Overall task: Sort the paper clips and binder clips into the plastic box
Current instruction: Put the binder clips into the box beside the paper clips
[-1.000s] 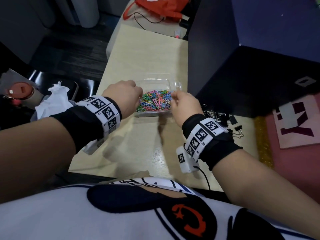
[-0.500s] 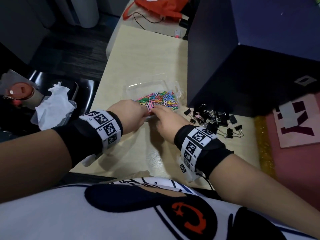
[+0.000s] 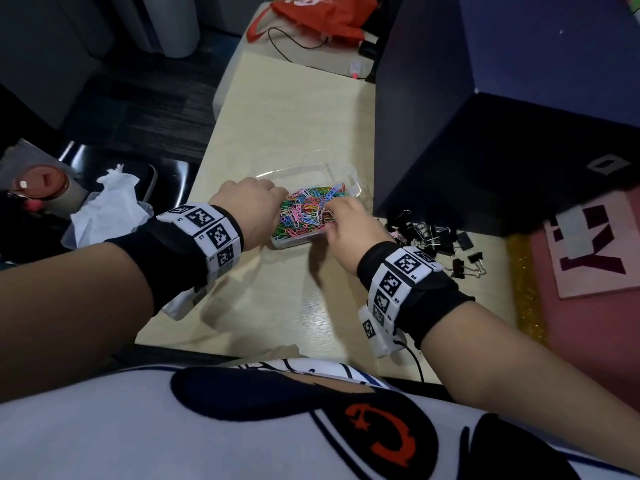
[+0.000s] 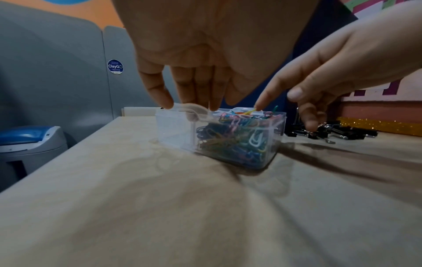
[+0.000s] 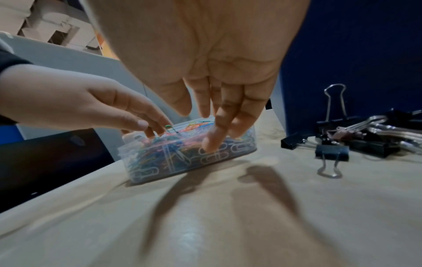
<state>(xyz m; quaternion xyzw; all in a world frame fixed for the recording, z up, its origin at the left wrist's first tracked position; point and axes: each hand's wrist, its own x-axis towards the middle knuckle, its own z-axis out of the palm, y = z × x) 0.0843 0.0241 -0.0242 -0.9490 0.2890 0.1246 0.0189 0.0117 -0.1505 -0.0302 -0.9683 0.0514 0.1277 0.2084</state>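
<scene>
While the left hand (image 3: 254,209) rested spread-fingered on the box (image 4: 173,126) rim, the right hand (image 3: 349,226) pressed loose fingers onto the clips (image 3: 304,213); levelling gently would avoid spills.

Orange bag (image 3: 311,15) (crumpled) beyond beige table (image 3: 277,109).

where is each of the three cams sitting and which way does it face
Head: worn on the head, looks down at the plastic box on the table; both forearms and shirt show.
Left wrist: looks along the left hand at the box.
Right wrist: looks along the right hand at the box.
All views share box, paper clips and binder clips.
</scene>
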